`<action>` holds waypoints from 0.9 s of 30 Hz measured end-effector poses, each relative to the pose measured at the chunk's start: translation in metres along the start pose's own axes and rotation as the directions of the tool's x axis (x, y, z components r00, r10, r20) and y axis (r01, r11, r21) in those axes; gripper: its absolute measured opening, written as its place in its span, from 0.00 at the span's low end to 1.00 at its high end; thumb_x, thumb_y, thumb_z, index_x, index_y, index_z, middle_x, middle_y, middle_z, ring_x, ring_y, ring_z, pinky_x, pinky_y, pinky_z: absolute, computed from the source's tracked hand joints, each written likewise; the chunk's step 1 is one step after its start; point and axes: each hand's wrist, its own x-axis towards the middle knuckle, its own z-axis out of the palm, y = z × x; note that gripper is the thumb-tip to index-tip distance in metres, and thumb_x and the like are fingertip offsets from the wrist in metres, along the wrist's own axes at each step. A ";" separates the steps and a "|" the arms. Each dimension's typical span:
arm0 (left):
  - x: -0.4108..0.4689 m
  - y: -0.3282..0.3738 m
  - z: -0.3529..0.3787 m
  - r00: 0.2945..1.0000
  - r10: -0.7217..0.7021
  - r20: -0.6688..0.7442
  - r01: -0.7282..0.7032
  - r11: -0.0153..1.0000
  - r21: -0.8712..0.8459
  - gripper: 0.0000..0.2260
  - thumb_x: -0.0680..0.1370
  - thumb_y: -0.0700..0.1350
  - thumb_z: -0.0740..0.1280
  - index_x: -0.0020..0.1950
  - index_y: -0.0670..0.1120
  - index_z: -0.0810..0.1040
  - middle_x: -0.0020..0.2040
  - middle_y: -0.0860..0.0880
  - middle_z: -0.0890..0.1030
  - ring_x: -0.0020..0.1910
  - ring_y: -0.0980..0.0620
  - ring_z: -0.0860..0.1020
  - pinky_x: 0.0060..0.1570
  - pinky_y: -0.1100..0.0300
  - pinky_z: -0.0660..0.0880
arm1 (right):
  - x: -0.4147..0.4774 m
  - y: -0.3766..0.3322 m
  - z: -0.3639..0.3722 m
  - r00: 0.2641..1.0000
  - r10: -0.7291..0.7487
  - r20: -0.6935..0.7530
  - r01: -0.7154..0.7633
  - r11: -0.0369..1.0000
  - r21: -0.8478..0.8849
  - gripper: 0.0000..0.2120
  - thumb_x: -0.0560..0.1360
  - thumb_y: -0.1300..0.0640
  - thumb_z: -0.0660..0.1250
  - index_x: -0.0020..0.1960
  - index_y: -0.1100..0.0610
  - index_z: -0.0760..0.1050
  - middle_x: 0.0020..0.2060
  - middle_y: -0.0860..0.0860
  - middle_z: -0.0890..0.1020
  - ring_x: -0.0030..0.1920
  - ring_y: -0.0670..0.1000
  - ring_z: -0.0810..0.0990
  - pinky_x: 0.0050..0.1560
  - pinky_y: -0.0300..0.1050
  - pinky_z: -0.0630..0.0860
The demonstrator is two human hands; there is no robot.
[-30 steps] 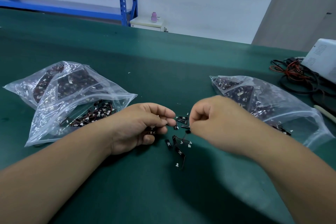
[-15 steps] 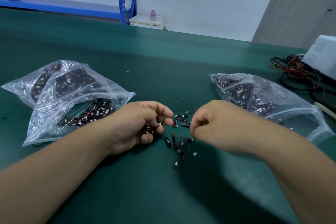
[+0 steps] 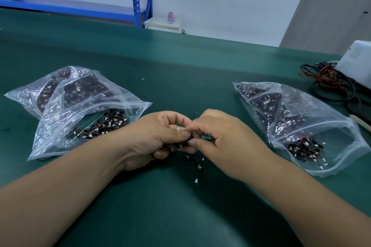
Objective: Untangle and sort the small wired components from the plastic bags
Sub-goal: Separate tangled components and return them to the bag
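Head view: on the green mat (image 3: 180, 62), a clear zip bag (image 3: 66, 126) at left lies across a second bag (image 3: 30, 96). Near its mouth sit loose black wired components with white plugs. The right plastic bag (image 3: 313, 126) carries packed inner pouches and a loose heap near its open mouth. Between the bags the left hand (image 3: 158, 138) and right hand (image 3: 226, 142) meet, the fingers of both curled and pinching a clump of wired components (image 3: 195, 163). A few strands trail from the fingertips onto the mat below.

Two plastic bags (image 3: 66, 118) lie left of the fingers (image 3: 174, 119), one bag (image 3: 313, 118) right; wired parts (image 3: 198, 166) between them defy counting.
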 end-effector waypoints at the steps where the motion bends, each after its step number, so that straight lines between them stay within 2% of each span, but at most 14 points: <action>1: 0.000 0.000 0.000 1.000 0.007 0.000 -0.007 1.000 0.005 0.09 0.72 0.42 0.72 0.50 0.44 0.78 0.41 0.42 0.84 0.37 0.52 0.83 0.18 0.70 0.57 | 0.000 -0.001 0.001 1.000 -0.008 -0.014 0.008 1.000 -0.010 0.05 0.75 0.52 0.71 0.51 0.46 0.80 0.43 0.42 0.75 0.45 0.48 0.77 0.46 0.54 0.76; 4: 0.000 0.001 0.001 1.000 0.010 -0.013 -0.010 1.000 0.016 0.10 0.73 0.42 0.71 0.52 0.42 0.77 0.40 0.41 0.83 0.33 0.54 0.81 0.18 0.69 0.58 | -0.001 0.000 0.001 0.997 0.002 -0.083 -0.002 1.000 -0.001 0.01 0.74 0.53 0.71 0.45 0.48 0.81 0.41 0.43 0.76 0.44 0.48 0.77 0.44 0.53 0.76; 7: 0.001 0.001 0.001 0.999 -0.005 -0.041 0.005 1.000 -0.009 0.06 0.76 0.40 0.68 0.52 0.41 0.77 0.40 0.43 0.83 0.33 0.53 0.81 0.17 0.69 0.58 | 0.000 0.003 0.000 0.988 0.034 -0.148 -0.032 0.999 0.011 0.04 0.74 0.56 0.71 0.40 0.50 0.81 0.39 0.44 0.77 0.41 0.46 0.76 0.39 0.50 0.75; 10: 0.002 0.000 0.000 0.998 -0.015 -0.057 0.013 1.000 -0.024 0.05 0.77 0.37 0.67 0.53 0.41 0.76 0.40 0.43 0.82 0.30 0.54 0.79 0.17 0.69 0.58 | 0.001 0.004 0.000 0.988 0.054 -0.147 -0.051 0.998 0.020 0.04 0.74 0.56 0.71 0.40 0.50 0.80 0.38 0.43 0.76 0.40 0.44 0.75 0.39 0.47 0.74; 14: 0.004 -0.002 -0.001 0.997 -0.005 -0.074 0.005 1.000 -0.002 0.04 0.78 0.36 0.67 0.52 0.41 0.75 0.34 0.45 0.79 0.26 0.57 0.74 0.17 0.68 0.59 | -0.001 0.004 0.003 0.995 0.030 -0.094 -0.025 0.998 0.053 0.04 0.73 0.54 0.70 0.46 0.46 0.79 0.42 0.41 0.77 0.42 0.43 0.75 0.41 0.49 0.75; 17: 0.006 -0.002 -0.001 0.997 0.009 -0.083 -0.011 1.000 -0.024 0.02 0.78 0.37 0.67 0.50 0.41 0.76 0.38 0.45 0.81 0.27 0.57 0.74 0.16 0.68 0.59 | -0.003 0.003 0.002 0.997 -0.032 -0.068 0.035 0.999 0.038 0.13 0.70 0.55 0.70 0.53 0.43 0.78 0.46 0.40 0.74 0.39 0.41 0.73 0.39 0.47 0.75; 20: 0.006 -0.002 -0.001 0.997 0.005 -0.083 -0.007 1.000 -0.015 0.02 0.78 0.37 0.67 0.50 0.41 0.76 0.34 0.46 0.81 0.25 0.58 0.73 0.16 0.69 0.59 | -0.005 -0.001 0.002 0.994 -0.103 -0.043 0.101 0.994 -0.050 0.18 0.70 0.56 0.69 0.58 0.42 0.78 0.49 0.41 0.72 0.37 0.44 0.71 0.36 0.49 0.75; 24: 0.008 -0.004 -0.002 0.992 -0.017 -0.122 0.014 1.000 -0.026 0.02 0.79 0.37 0.67 0.51 0.41 0.77 0.35 0.41 0.78 0.25 0.56 0.70 0.16 0.68 0.59 | -0.005 -0.006 0.007 0.975 -0.200 -0.097 0.183 0.971 -0.155 0.05 0.74 0.52 0.70 0.49 0.46 0.82 0.48 0.45 0.74 0.38 0.51 0.75 0.34 0.51 0.76; 27: 0.009 -0.004 -0.003 0.992 -0.023 -0.122 0.020 0.999 -0.028 0.02 0.79 0.37 0.67 0.51 0.42 0.78 0.35 0.42 0.77 0.23 0.57 0.69 0.16 0.68 0.59 | -0.005 -0.006 0.009 0.977 -0.170 -0.131 0.160 0.983 -0.085 0.02 0.76 0.51 0.72 0.46 0.48 0.83 0.45 0.44 0.74 0.39 0.49 0.75 0.37 0.51 0.76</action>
